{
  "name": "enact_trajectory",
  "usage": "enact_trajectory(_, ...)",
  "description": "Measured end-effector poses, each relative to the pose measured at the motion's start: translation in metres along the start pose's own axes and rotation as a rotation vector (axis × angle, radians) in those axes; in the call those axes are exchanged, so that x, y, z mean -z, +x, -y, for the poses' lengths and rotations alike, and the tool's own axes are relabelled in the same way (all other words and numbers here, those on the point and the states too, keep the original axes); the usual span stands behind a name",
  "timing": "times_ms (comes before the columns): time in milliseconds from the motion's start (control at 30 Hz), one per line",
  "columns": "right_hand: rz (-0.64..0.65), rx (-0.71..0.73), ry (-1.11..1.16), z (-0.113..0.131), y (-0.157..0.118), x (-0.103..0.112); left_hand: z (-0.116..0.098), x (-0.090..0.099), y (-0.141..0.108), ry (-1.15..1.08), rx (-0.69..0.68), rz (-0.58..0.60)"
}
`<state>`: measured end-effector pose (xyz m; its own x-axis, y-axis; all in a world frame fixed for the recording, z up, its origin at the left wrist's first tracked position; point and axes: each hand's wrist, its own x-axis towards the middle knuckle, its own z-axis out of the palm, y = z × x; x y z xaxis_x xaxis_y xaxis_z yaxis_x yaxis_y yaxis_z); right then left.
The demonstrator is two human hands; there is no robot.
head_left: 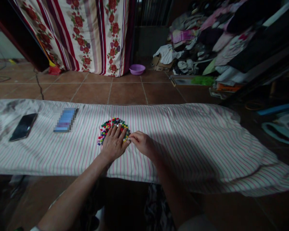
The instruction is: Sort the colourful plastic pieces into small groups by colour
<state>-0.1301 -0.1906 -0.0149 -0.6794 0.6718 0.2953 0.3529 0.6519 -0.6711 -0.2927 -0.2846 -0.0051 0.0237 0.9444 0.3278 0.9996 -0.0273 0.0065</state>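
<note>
Watching on my remote feed, I see my operator's left hand (114, 143) lying flat across a round patch of multicoloured plastic beads (113, 128), its 5 fingers spread and not clamped on anything. The beads sit near the middle of a pink-and-white striped sheet (183, 150), and the palm hides much of the patch. The right hand (142, 144) sits just beside the left, its fingertips (133, 136) bunched at the patch's right edge. I cannot tell from here whether those fingers are pinching a bead (the light is poor and the pieces are tiny).

For steady handling, I would favour even, level pressure from the left palm, because a tilt could nudge the outer beads out of place. The right fingertips should work lightly at the rim, clear of the left thumb.

Farther left on the sheet lie a black smartphone (23, 127) and a blurred blue rectangular object (65, 120). Beyond the sheet, a purple plastic basin (137, 69) stands on the tiled floor (127, 93) at the foot of a floral curtain (79, 32).
</note>
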Motion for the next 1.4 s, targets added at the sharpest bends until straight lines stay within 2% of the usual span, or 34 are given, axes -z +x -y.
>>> enact_trajectory(200,-0.075,-0.047,-0.047,0.005,0.000,0.007,-0.006,0.006,-0.007,0.029,-0.033,0.013)
enact_trajectory(367,-0.115,-0.017,-0.043,0.007,0.002,0.005,-0.005,0.008,-0.016,0.017,-0.073,0.027)
enact_trajectory(733,-0.266,0.034,0.020,0.012,0.010,0.001,0.024,0.017,-0.037,0.000,-0.057,0.028)
enact_trajectory(900,-0.225,0.096,-0.035,0.020,0.019,-0.015,0.041,0.016,-0.040,0.031,-0.009,0.009)
enact_trajectory(1033,-0.132,0.169,-0.162,0.025,0.027,-0.035,0.050,0.013,-0.039,0.027,0.049,0.001)
enact_trajectory(1167,-0.046,0.143,-0.288,0.032,0.033,-0.055,0.054,0.008,-0.032,0.013,0.106,0.001)
enact_trajectory(1400,-0.064,0.145,-0.285,0.034,0.035,-0.064,0.052,0.005,-0.019,-0.004,0.182,-0.001)
